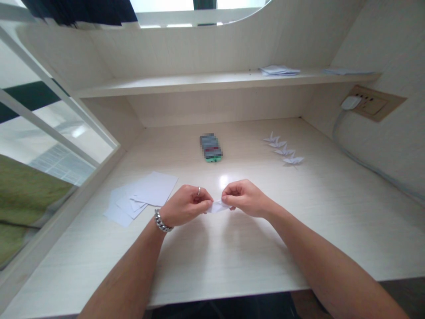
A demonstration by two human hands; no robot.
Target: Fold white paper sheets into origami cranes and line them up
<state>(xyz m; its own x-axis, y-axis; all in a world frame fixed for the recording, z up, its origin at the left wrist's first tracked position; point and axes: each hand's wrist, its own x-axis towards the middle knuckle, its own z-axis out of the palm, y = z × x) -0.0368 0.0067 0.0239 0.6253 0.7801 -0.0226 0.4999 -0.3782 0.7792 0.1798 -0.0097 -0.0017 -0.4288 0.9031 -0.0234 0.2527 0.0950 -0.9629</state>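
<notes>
A small folded piece of white paper point(219, 207) is pinched between my two hands above the desk. My left hand point(187, 204), with a ring and a silver chain bracelet, grips its left end between thumb and fingers. At the right end, the thumb and index finger of my right hand point(246, 199) are closed on the same paper. Fingers cover both ends, so its full shape is hidden. Several loose white paper sheets point(156, 188) lie overlapping beside my left hand. Farther back on the right, several folded paper cranes point(293, 160) stand in a slanting row.
A blurred dark object with a green end point(213, 158) lies at the desk's back middle. Folded papers point(279, 70) rest on the shelf point(186, 85) above. On the right wall a white plug point(351, 103) sits in a socket, its cable point(361, 165) trailing along the desk's side.
</notes>
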